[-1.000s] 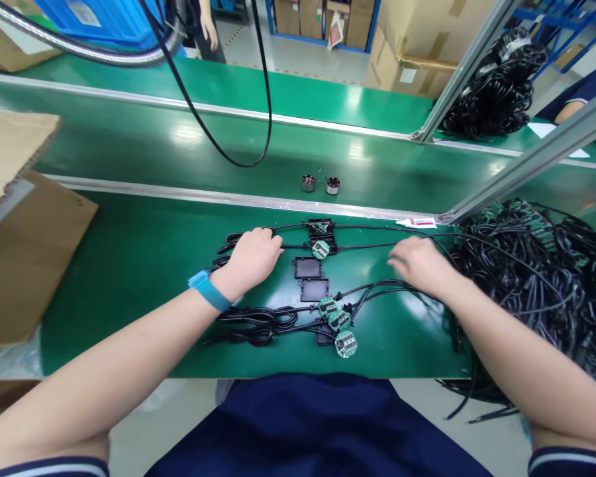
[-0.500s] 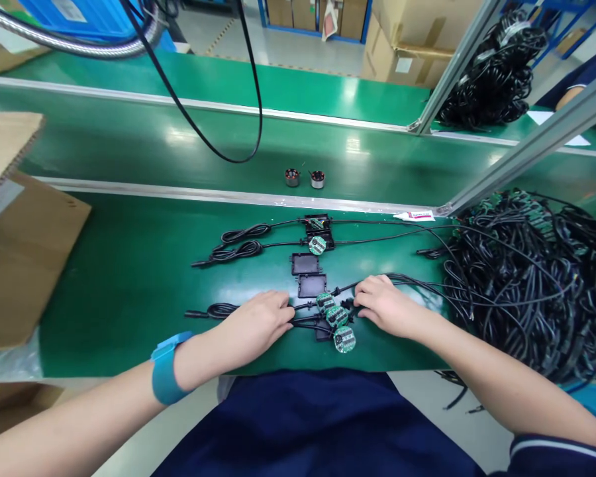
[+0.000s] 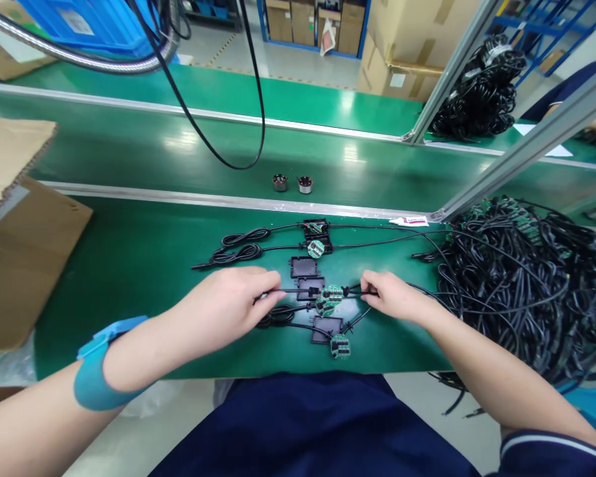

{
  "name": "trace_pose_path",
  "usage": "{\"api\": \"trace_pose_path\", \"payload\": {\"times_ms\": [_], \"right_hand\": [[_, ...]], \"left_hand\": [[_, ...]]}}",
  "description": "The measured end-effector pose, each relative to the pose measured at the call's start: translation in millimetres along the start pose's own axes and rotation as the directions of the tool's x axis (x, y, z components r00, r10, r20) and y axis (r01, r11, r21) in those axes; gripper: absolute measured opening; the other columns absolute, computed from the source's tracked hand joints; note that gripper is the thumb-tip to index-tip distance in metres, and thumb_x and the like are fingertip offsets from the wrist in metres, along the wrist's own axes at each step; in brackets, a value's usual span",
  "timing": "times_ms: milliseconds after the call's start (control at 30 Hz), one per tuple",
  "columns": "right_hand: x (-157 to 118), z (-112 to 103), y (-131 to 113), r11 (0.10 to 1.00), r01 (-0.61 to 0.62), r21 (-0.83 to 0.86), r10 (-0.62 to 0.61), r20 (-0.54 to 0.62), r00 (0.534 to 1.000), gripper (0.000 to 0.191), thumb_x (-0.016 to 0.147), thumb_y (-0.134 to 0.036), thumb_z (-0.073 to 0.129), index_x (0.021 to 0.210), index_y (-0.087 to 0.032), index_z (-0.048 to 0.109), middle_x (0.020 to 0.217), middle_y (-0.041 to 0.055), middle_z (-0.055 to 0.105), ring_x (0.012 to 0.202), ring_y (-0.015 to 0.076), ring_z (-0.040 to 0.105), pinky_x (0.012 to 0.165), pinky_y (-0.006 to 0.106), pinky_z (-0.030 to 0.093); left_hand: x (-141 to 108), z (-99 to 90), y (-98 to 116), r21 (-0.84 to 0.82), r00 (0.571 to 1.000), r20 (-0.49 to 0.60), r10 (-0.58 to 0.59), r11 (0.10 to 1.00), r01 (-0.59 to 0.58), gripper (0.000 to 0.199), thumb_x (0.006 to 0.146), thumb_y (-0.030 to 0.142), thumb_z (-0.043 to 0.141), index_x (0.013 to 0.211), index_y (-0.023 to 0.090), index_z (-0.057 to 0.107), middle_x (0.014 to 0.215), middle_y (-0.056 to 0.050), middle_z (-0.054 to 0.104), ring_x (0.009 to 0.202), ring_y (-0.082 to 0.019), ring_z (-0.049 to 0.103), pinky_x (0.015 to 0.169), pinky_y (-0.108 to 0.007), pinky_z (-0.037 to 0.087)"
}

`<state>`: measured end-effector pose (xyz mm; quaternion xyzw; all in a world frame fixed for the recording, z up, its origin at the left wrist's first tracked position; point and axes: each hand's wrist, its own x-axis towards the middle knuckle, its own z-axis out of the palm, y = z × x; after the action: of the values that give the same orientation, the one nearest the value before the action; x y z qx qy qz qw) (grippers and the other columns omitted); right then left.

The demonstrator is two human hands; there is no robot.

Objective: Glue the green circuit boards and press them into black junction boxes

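A black cable (image 3: pixel 294 290) is pinched in my left hand (image 3: pixel 236 298), left of a green circuit board (image 3: pixel 334 292). On the board's other side, my right hand (image 3: pixel 390 296) closes on the cable there. The board is held over an open black plastic case half (image 3: pixel 305 285), and a second board (image 3: pixel 325 307) partly overlaps below it. Nearer to me, another circuit board (image 3: pixel 340 346) lies at the corner of a black case half (image 3: pixel 322 329). Farther back is one more case half (image 3: pixel 304 267). Beyond it, a board (image 3: pixel 316 248) with coiled cables (image 3: pixel 243 253) rests on black cases.
A large tangle of black cables (image 3: pixel 521 285) with boards covers the bench's right side. A cardboard box (image 3: pixel 24 258) stands at left. Two small metal coil parts (image 3: pixel 304 185) sit behind the rail, and a white tube (image 3: pixel 410 221) lies near the metal post (image 3: pixel 501 159).
My left hand has lifted and moved back, now pinching a cable. My right hand has closed on the cable's other side. The board between them has shifted back over the case half.
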<state>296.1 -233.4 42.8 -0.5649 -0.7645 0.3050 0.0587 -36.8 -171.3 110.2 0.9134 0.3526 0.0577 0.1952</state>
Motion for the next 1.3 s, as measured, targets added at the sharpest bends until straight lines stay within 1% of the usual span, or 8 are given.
{"api": "trace_pose_path", "payload": {"times_ms": [100,233,400,533,733,1033,1167,1300], "right_hand": [[2.5,-14.7,9.3,0.979,-0.116,-0.170,0.134,0.097,0.986,0.015,0.081,-0.009,0.055,0.088,-0.021,0.061,0.077,0.0018,0.066,0.068,0.0158,0.056,0.062,0.025,0.034],[-18.5,-48.8,27.7,0.852,-0.314,-0.418,0.319,-0.060,0.946,0.015,0.087,-0.017,0.051,0.084,-0.021,0.065,0.076,0.0064,0.069,0.070,0.0208,0.061,0.061,0.029,0.033],[-48.1,-73.6,25.9,0.817,-0.376,-0.437,0.218,-0.370,0.903,0.025,0.097,-0.030,0.047,0.107,-0.021,0.068,0.093,0.0085,0.074,0.080,0.0243,0.067,0.069,0.032,0.044],[-44.9,-87.4,18.6,0.810,-0.375,-0.451,0.187,-0.408,0.894,0.034,0.098,-0.038,0.046,0.106,-0.020,0.074,0.098,0.0108,0.074,0.089,0.0272,0.067,0.077,0.036,0.047],[-15.0,-128.4,57.9,0.843,-0.492,-0.218,0.498,-0.029,0.866,0.032,0.085,-0.050,0.064,0.090,-0.021,0.075,0.078,0.0046,0.072,0.073,0.0213,0.064,0.069,0.031,0.046],[0.8,-139.2,90.6,0.822,-0.563,-0.088,0.558,0.324,0.764,0.048,0.084,-0.063,0.062,0.068,-0.018,0.057,0.057,0.0001,0.056,0.051,0.0099,0.045,0.059,0.030,0.036],[-13.7,-166.7,80.9,0.794,-0.556,0.246,0.472,0.327,0.819,0.038,0.083,-0.053,0.067,0.092,-0.016,0.064,0.062,-0.0030,0.055,0.052,0.0080,0.048,0.057,0.029,0.035],[-32.4,-191.6,60.2,0.802,-0.566,0.193,0.523,0.230,0.820,0.041,0.079,-0.050,0.073,0.100,-0.016,0.072,0.059,-0.0049,0.057,0.043,0.0042,0.043,0.053,0.027,0.031]], "left_hand": [[9.6,-4.0,-19.9,0.170,0.999,-0.042,0.013,0.985,-0.005,0.032,0.097,0.038,0.042,0.073,0.021,0.056,0.069,-0.004,0.057,0.063,-0.018,0.051,0.057,-0.031,0.032],[10.4,11.1,-61.6,0.121,0.997,-0.034,-0.066,0.990,0.070,0.033,0.096,0.041,0.044,0.073,0.021,0.057,0.062,-0.001,0.055,0.058,-0.017,0.050,0.056,-0.029,0.032],[11.3,38.8,-88.3,0.064,0.989,-0.047,-0.142,0.987,0.144,0.034,0.096,0.044,0.043,0.079,0.021,0.062,0.066,-0.002,0.062,0.060,-0.017,0.054,0.059,-0.028,0.034],[18.3,49.4,-92.0,0.118,0.986,-0.024,-0.165,0.979,0.167,0.035,0.097,0.043,0.041,0.078,0.021,0.062,0.072,-0.004,0.066,0.066,-0.020,0.059,0.062,-0.029,0.037],[23.5,59.9,-97.2,0.210,0.984,0.016,-0.176,0.963,0.168,0.036,0.098,0.042,0.040,0.080,0.021,0.063,0.081,-0.007,0.069,0.076,-0.023,0.063,0.067,-0.031,0.041],[22.4,59.4,-97.6,0.322,0.974,-0.013,-0.224,0.922,0.217,0.033,0.098,0.038,0.042,0.079,0.020,0.062,0.084,-0.009,0.067,0.079,-0.025,0.064,0.065,-0.032,0.042],[22.2,58.9,-98.1,0.332,0.974,-0.015,-0.227,0.917,0.220,0.032,0.098,0.038,0.043,0.079,0.020,0.061,0.085,-0.009,0.066,0.080,-0.026,0.064,0.065,-0.032,0.042],[23.0,59.5,-97.1,0.353,0.974,-0.004,-0.225,0.912,0.211,0.030,0.098,0.036,0.043,0.079,0.020,0.060,0.084,-0.009,0.066,0.078,-0.025,0.064,0.065,-0.033,0.042]]}}
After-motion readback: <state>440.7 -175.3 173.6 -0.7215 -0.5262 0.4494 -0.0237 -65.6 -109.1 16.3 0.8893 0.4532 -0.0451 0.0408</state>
